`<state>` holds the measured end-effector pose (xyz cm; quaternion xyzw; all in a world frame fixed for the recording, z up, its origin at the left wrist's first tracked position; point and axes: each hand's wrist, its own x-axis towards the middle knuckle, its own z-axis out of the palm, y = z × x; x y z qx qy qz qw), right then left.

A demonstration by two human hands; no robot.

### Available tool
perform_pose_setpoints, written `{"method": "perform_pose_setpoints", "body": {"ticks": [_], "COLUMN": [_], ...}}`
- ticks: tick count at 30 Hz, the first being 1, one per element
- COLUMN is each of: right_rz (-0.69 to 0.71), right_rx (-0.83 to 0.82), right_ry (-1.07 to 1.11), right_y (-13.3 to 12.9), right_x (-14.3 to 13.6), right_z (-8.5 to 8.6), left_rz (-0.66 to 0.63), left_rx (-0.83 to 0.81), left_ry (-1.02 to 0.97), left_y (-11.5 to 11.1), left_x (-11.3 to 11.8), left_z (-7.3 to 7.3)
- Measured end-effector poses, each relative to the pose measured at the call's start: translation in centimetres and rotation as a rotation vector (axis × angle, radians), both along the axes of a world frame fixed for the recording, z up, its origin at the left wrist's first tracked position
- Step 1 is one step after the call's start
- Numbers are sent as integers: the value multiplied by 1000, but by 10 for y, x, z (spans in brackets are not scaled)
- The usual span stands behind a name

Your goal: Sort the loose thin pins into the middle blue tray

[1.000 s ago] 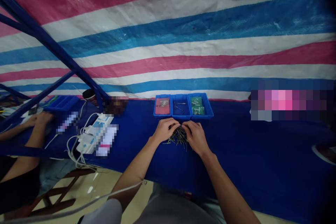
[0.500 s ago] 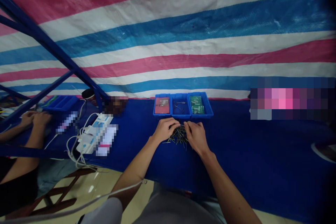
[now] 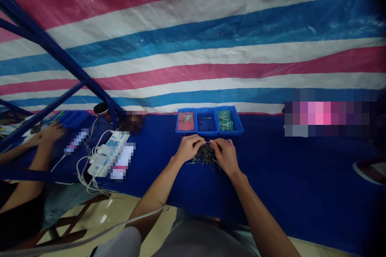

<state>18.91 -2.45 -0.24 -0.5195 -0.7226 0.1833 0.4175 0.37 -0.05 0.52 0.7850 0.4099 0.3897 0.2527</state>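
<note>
A loose pile of thin, dark and yellowish stick-like pieces (image 3: 206, 157) lies on the blue table, and their exact kind is too small to tell. Over the left side of the pile, my left hand (image 3: 189, 148) is closed in a pinch. Opposite it, my right hand (image 3: 224, 153) pinches too, its fingertips close to the left ones. A thin, pale sliver shows between the fingertips, too fine to name. Just beyond my hands stand three joined blue bins: the left bin (image 3: 177, 131) has a pink sheet in it, the middle bin (image 3: 207, 133) a few thin metal pieces, the right bin (image 3: 238, 128) a green item with small pale parts.
To the left lie a white power strip (image 3: 104, 156) with tangled cables and a blurred phone-like item (image 3: 123, 161). A blue metal frame (image 3: 60, 54) slants there. Farther left, a co-worker's hands (image 3: 51, 132) are beside a blue tray (image 3: 75, 118). Striped sheeting (image 3: 193, 56) hangs behind.
My two hands stay pinched over the pile with barely any shift, and the pale sliver shows more clearly between them. The co-worker's hand has moved up toward the tray.
</note>
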Motion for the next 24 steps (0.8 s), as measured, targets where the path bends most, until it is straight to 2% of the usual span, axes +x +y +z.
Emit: {"method": "perform_pose_setpoints", "body": {"ticks": [7,11,15,19,22,24], "right_rz": [-9,-18,-75,-155,-149,-145], "right_rx": [37,59,118,124,113,106], "right_ry": [39,40,16,7,-17,14], "right_y": [0,-1,4,21,34,35], "right_x": [1,4,6,-1,-3,2], "right_z": [-2,4,18,39,51,54], "left_rz": [28,48,112,140,138,138], "left_rx": [-7,-14,-40,-72,-87,-92], "left_ry": [-4,-13,-64,-77,-86,-98], "left_y": [0,0,2,2,2,2], "left_x": [-1,-3,-5,-5,-5,-5], "left_z": [-2,-2,-1,0,2,2]}}
